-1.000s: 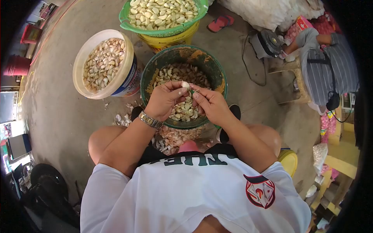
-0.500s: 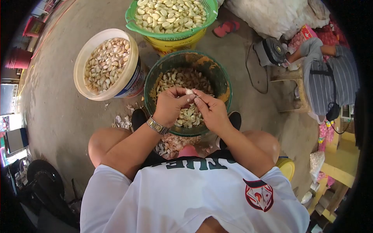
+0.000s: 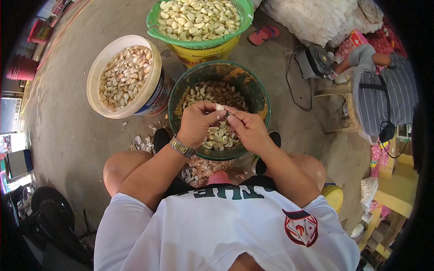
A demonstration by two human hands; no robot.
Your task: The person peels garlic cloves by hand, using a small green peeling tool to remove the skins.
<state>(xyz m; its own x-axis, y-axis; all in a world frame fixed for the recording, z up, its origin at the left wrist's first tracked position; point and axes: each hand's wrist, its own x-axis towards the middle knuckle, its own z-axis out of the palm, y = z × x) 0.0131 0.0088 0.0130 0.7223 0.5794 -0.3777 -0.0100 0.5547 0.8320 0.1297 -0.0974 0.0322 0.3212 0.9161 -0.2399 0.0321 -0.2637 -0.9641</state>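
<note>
Over the green tub (image 3: 264, 118) both hands meet, fingertips almost touching. My left hand (image 3: 197, 122), with a watch on its wrist, is closed in a pinch around a pale garlic clove (image 3: 219, 107). Thumb and forefinger of my right hand (image 3: 250, 130) are pressed together against the clove's side; a small dark bit shows at their tips, too small to name. Below lie many garlic cloves (image 3: 219, 137) in the tub, whitish ones nearer me and browner ones at the far side.
A white bucket (image 3: 94, 86) of unpeeled cloves stands left. Behind the tub, a green basket (image 3: 153, 30) of peeled cloves rests on a yellow bucket (image 3: 203, 55). Garlic skins (image 3: 203, 169) litter the floor. At right, a person in striped clothing (image 3: 384, 90) is beside a grey fan-like device (image 3: 314, 61).
My right thumb and fingers have shifted slightly at the clove, and a dark bit now shows at their tips. The left hand keeps its pinch. The view has moved a little.
</note>
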